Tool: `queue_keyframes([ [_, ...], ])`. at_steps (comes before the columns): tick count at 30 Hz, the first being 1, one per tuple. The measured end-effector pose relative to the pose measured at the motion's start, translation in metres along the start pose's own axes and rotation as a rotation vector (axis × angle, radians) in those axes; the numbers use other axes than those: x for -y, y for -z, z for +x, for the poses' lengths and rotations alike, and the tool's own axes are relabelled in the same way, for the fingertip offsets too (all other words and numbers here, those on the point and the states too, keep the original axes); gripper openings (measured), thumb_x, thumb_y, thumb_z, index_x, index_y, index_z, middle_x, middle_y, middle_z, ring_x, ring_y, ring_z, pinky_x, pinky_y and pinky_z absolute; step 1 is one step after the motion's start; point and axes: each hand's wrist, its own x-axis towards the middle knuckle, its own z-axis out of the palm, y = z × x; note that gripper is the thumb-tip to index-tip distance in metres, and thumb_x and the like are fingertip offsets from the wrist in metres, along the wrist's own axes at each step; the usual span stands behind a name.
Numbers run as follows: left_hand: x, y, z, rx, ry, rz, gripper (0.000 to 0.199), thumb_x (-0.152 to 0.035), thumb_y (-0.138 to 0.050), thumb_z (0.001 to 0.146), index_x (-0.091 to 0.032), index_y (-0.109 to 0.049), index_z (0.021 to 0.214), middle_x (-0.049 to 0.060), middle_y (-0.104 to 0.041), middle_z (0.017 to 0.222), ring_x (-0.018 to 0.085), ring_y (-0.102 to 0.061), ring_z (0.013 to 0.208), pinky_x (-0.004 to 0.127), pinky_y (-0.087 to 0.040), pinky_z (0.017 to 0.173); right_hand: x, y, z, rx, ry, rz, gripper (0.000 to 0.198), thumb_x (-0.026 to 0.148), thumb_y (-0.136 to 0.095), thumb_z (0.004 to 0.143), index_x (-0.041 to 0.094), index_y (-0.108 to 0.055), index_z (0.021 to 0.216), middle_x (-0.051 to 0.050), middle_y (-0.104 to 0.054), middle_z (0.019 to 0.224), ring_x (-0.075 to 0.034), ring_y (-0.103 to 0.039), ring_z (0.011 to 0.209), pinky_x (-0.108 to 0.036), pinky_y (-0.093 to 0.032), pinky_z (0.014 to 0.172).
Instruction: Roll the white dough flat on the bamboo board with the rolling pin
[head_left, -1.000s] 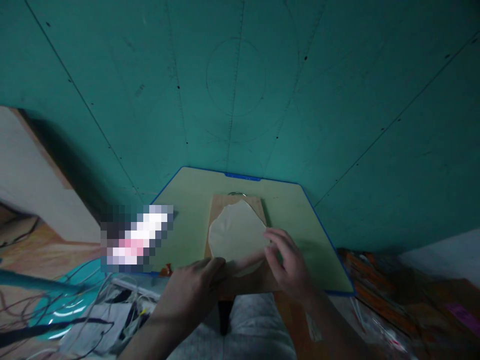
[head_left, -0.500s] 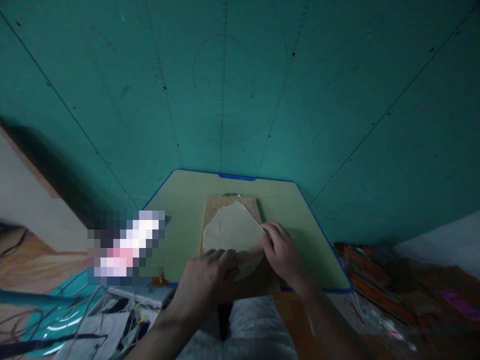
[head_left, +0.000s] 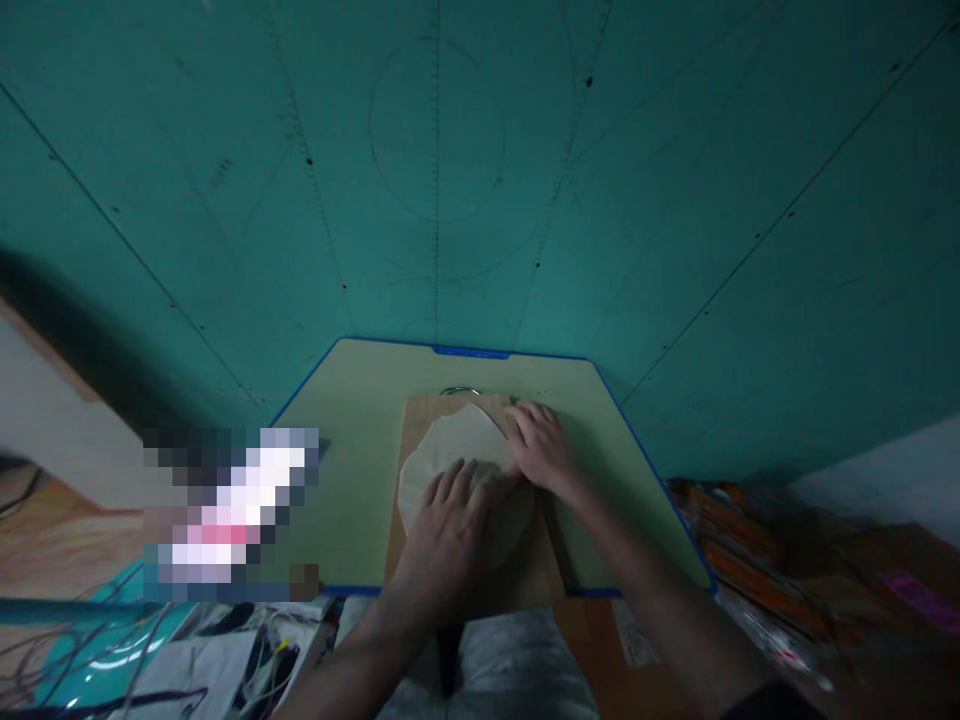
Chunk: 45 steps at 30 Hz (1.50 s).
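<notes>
A thin, pale sheet of dough (head_left: 431,450) lies on a wooden cutting board (head_left: 420,408) with a metal ring handle at its far end. My left hand (head_left: 450,520) is over the middle of the dough, its fingers curved down on a rolling pin (head_left: 507,481). On the board's right side, my right hand (head_left: 541,445) grips the pin's other end. Only a short stretch of the pin shows between the hands; the rest is covered by them. The near part of the dough is in shadow below my left hand.
The cutting board stands on a pale table (head_left: 360,400) with a blue edge, against a green wall (head_left: 465,250). A blurred-out bright object (head_left: 240,510) is at the table's left. Cables and papers (head_left: 187,670) lie at lower left, packages (head_left: 780,570) at right.
Both hands have moved forward over the dough, away from me, with the rolling pin between them. The near part of the dough now shows behind the pin. The view has shifted slightly.
</notes>
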Motion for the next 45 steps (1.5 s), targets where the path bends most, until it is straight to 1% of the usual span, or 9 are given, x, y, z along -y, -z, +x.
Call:
queue_keyframes([
  [5, 0.009, 0.000, 0.003, -0.016, 0.087, 0.066, 0.054, -0.024, -0.053, 0.092, -0.020, -0.047, 0.145, 0.019, -0.052, 0.146, 0.039, -0.038, 0.143, 0.059, -0.035, 0.112, 0.023, -0.015, 0.053, 0.058, 0.043, 0.161, 0.040, 0.017, -0.052, 0.087, 0.022, -0.066, 0.125, -0.009, -0.062, 0.132, -0.026, -0.049, 0.127, -0.044, -0.031, 0.115],
  [8, 0.007, 0.001, 0.008, 0.039, 0.108, 0.121, 0.053, -0.030, -0.054, 0.092, -0.015, -0.052, 0.142, 0.023, -0.055, 0.143, 0.045, -0.034, 0.145, 0.064, -0.032, 0.113, 0.031, -0.024, 0.074, 0.024, 0.029, 0.266, 0.038, 0.014, -0.052, 0.085, 0.022, -0.069, 0.118, -0.007, -0.067, 0.125, -0.022, -0.054, 0.122, -0.038, -0.036, 0.112],
  [16, -0.002, -0.009, 0.015, 0.036, 0.150, 0.039, 0.033, -0.010, -0.042, 0.088, -0.007, -0.061, 0.114, 0.030, -0.049, 0.146, 0.040, -0.036, 0.145, 0.058, -0.040, 0.110, -0.001, -0.011, 0.068, -0.198, -0.269, 0.361, 0.045, 0.016, -0.026, 0.094, 0.010, -0.064, 0.117, -0.017, -0.067, 0.119, -0.023, -0.062, 0.110, -0.035, -0.047, 0.096],
  [19, 0.019, 0.012, 0.005, -0.021, 0.297, -0.140, 0.029, -0.015, -0.040, 0.090, -0.013, -0.058, 0.113, 0.027, -0.058, 0.137, 0.038, -0.051, 0.135, 0.054, -0.050, 0.099, -0.005, -0.005, 0.060, -0.140, -0.276, 0.377, 0.034, 0.019, -0.036, 0.093, 0.015, -0.070, 0.099, -0.011, -0.072, 0.102, -0.021, -0.066, 0.098, -0.029, -0.048, 0.087],
  [22, 0.051, 0.037, -0.010, -0.060, 0.600, -0.360, 0.034, -0.034, -0.044, 0.090, -0.018, -0.053, 0.119, 0.017, -0.072, 0.103, 0.034, -0.073, 0.095, 0.045, -0.058, 0.073, 0.002, -0.003, 0.061, -0.042, -0.259, 0.380, 0.031, 0.023, -0.041, 0.096, 0.018, -0.070, 0.089, -0.006, -0.073, 0.090, -0.018, -0.065, 0.085, -0.025, -0.047, 0.077],
  [26, 0.080, 0.050, -0.027, -0.237, 0.810, -0.727, 0.056, -0.058, -0.057, 0.076, -0.016, -0.052, 0.114, 0.007, -0.069, 0.081, 0.026, -0.068, 0.061, 0.036, -0.053, 0.053, 0.018, -0.004, 0.069, 0.113, -0.283, 0.336, 0.016, 0.020, -0.055, 0.089, 0.019, -0.070, 0.084, -0.004, -0.073, 0.089, -0.017, -0.064, 0.083, -0.023, -0.042, 0.070],
  [31, 0.078, 0.042, -0.032, -0.401, 0.892, -0.925, 0.068, -0.062, -0.067, 0.063, -0.016, -0.054, 0.110, 0.005, -0.068, 0.080, 0.022, -0.066, 0.062, 0.034, -0.053, 0.055, 0.031, -0.007, 0.078, 0.256, -0.375, 0.236, 0.015, 0.015, -0.061, 0.082, 0.019, -0.070, 0.093, -0.007, -0.074, 0.095, -0.019, -0.065, 0.083, -0.023, -0.039, 0.064],
  [39, 0.073, 0.045, -0.034, -0.409, 0.896, -1.028, 0.071, -0.063, -0.070, 0.061, -0.015, -0.053, 0.111, 0.005, -0.069, 0.081, 0.019, -0.063, 0.059, 0.034, -0.051, 0.056, 0.037, 0.000, 0.087, 0.407, -0.413, 0.158, 0.012, 0.024, -0.066, 0.079, 0.018, -0.072, 0.070, -0.004, -0.072, 0.075, -0.018, -0.066, 0.072, -0.023, -0.036, 0.057],
  [45, 0.073, 0.042, -0.035, -0.424, 0.877, -1.030, 0.068, -0.062, -0.070, 0.063, -0.016, -0.054, 0.111, 0.006, -0.070, 0.084, 0.019, -0.063, 0.060, 0.034, -0.052, 0.057, 0.040, -0.002, 0.089, 0.402, -0.420, 0.113, 0.010, 0.014, -0.067, 0.074, 0.020, -0.076, 0.077, -0.006, -0.075, 0.082, -0.019, -0.067, 0.077, -0.023, -0.039, 0.060],
])
